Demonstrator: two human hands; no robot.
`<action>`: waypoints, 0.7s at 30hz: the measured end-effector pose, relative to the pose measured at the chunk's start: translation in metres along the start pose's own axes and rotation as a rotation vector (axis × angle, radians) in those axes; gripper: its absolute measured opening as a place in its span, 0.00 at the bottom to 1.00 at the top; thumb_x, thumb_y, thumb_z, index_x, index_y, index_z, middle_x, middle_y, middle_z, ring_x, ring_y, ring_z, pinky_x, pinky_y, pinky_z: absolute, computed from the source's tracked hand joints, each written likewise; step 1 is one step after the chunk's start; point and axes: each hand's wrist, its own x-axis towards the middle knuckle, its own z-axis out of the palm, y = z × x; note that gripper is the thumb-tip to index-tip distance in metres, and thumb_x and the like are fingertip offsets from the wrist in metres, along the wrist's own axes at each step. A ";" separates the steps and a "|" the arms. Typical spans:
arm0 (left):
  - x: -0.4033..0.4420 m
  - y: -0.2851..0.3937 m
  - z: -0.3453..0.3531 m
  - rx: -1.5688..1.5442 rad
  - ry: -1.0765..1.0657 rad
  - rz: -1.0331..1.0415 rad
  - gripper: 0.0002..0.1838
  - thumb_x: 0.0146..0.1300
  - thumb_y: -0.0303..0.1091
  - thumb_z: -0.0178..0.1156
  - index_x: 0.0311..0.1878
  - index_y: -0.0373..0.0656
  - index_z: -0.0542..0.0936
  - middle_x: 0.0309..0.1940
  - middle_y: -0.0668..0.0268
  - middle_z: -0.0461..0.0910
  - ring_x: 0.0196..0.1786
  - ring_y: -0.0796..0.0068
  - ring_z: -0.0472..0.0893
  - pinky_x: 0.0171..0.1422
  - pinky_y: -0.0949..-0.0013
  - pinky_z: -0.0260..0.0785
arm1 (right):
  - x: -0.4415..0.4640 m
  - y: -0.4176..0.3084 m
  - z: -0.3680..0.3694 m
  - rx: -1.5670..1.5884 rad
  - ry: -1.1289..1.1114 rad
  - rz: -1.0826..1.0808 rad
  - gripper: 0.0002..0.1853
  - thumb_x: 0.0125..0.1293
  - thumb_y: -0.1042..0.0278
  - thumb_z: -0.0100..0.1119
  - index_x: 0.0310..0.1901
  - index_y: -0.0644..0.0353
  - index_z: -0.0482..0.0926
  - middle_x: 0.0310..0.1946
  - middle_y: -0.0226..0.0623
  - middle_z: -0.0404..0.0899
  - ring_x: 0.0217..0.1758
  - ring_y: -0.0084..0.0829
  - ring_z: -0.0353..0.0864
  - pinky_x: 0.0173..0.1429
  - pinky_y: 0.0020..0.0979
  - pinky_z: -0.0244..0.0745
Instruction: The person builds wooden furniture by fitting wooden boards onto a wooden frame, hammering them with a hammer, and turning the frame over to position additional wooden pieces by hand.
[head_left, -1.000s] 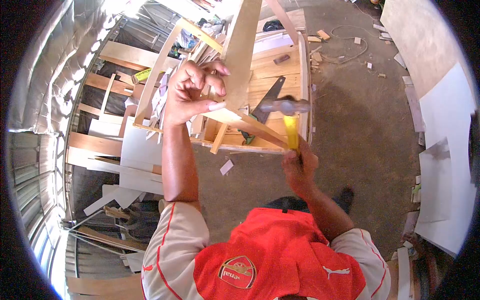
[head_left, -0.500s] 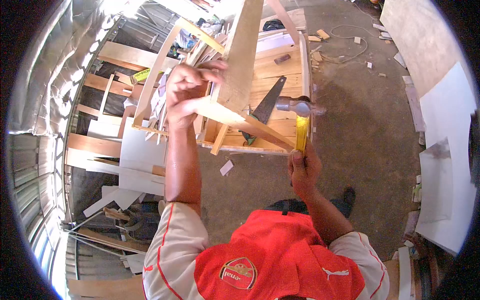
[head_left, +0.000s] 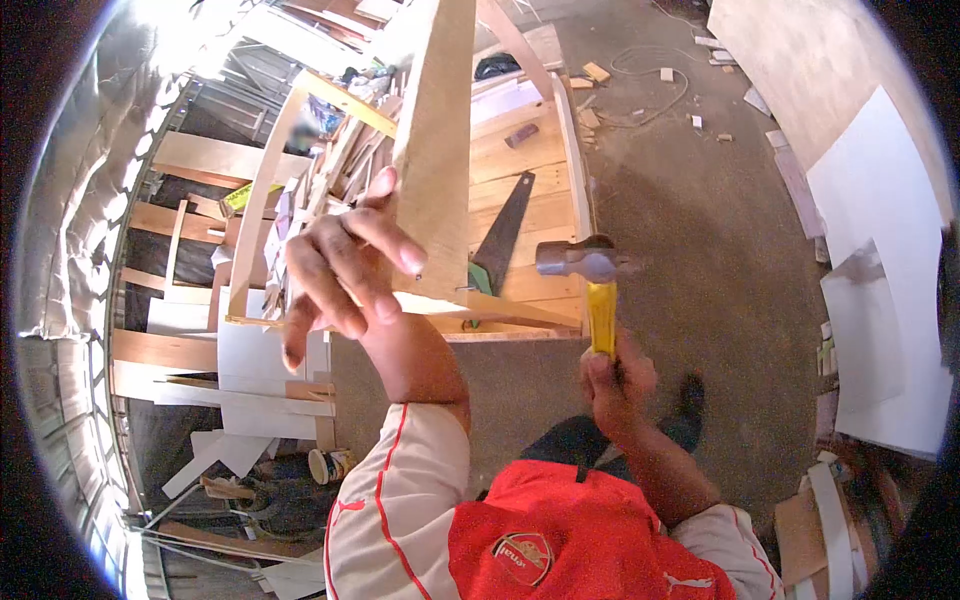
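Observation:
My left hand [head_left: 350, 265] is open, fingers spread, just left of the lower end of an upright wooden board [head_left: 435, 150]. A tiny dark nail-like point shows on that board near my fingertips; I cannot tell whether a finger touches it. My right hand [head_left: 618, 385] grips a hammer [head_left: 602, 315] by its yellow handle, the metal head up and to the right of the board. From the board's foot a wooden crosspiece [head_left: 510, 312] runs right. A handsaw [head_left: 508, 230] with a green handle lies beyond it on the planked surface [head_left: 545, 200].
A small brown block [head_left: 521, 135] lies on the planks. Wood strips [head_left: 340, 160] are heaped at the left, beside a curved wooden piece [head_left: 265, 180]. Offcuts and a cord [head_left: 685, 95] are on the floor at the upper right. Large pale sheets [head_left: 880, 270] lean at the right.
My left hand has come off the back of the wooden joint and turned, fingers now spread toward me. The hammer remains in my right hand, a little lower. The whole view has shifted.

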 end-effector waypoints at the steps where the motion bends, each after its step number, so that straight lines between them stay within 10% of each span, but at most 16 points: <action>1: 0.007 -0.001 -0.002 -0.031 -0.049 0.022 0.26 0.57 0.64 0.66 0.37 0.48 0.89 0.38 0.63 0.89 0.50 0.48 0.85 0.82 0.41 0.30 | -0.001 -0.002 -0.003 0.019 -0.007 0.023 0.27 0.75 0.46 0.51 0.60 0.65 0.72 0.18 0.24 0.69 0.16 0.17 0.65 0.19 0.24 0.60; 6: 0.012 -0.006 -0.009 -0.092 -0.219 0.098 0.24 0.59 0.59 0.67 0.32 0.45 0.88 0.30 0.63 0.87 0.45 0.54 0.86 0.77 0.44 0.46 | 0.003 -0.003 -0.006 0.025 -0.018 0.000 0.27 0.76 0.46 0.50 0.61 0.65 0.72 0.19 0.26 0.71 0.17 0.18 0.68 0.20 0.24 0.63; 9: 0.013 -0.012 -0.001 -0.090 -0.173 0.177 0.24 0.58 0.58 0.68 0.25 0.44 0.85 0.22 0.66 0.83 0.41 0.56 0.85 0.71 0.47 0.53 | 0.006 -0.010 -0.008 -0.167 -0.092 0.046 0.27 0.72 0.51 0.53 0.64 0.62 0.72 0.36 0.49 0.83 0.32 0.49 0.85 0.37 0.40 0.78; 15: 0.004 -0.017 0.003 -0.129 -0.084 0.235 0.25 0.57 0.56 0.70 0.16 0.47 0.77 0.19 0.66 0.81 0.38 0.54 0.85 0.69 0.48 0.54 | 0.004 -0.012 -0.007 -0.087 -0.190 0.080 0.27 0.71 0.54 0.54 0.64 0.64 0.72 0.38 0.51 0.83 0.33 0.48 0.85 0.37 0.40 0.77; 18: -0.002 -0.018 0.003 -0.149 -0.050 0.240 0.28 0.58 0.52 0.71 0.13 0.50 0.68 0.17 0.66 0.79 0.37 0.53 0.85 0.68 0.49 0.54 | 0.006 -0.002 0.002 -0.008 -0.171 -0.056 0.28 0.76 0.48 0.51 0.64 0.66 0.69 0.20 0.28 0.73 0.18 0.19 0.71 0.21 0.25 0.66; 21: -0.023 -0.013 0.001 -0.169 0.011 0.201 0.28 0.57 0.50 0.72 0.12 0.51 0.66 0.17 0.67 0.78 0.36 0.52 0.85 0.68 0.48 0.54 | 0.008 0.002 0.004 0.052 -0.166 -0.060 0.28 0.75 0.47 0.51 0.63 0.65 0.70 0.21 0.28 0.73 0.18 0.19 0.71 0.20 0.24 0.65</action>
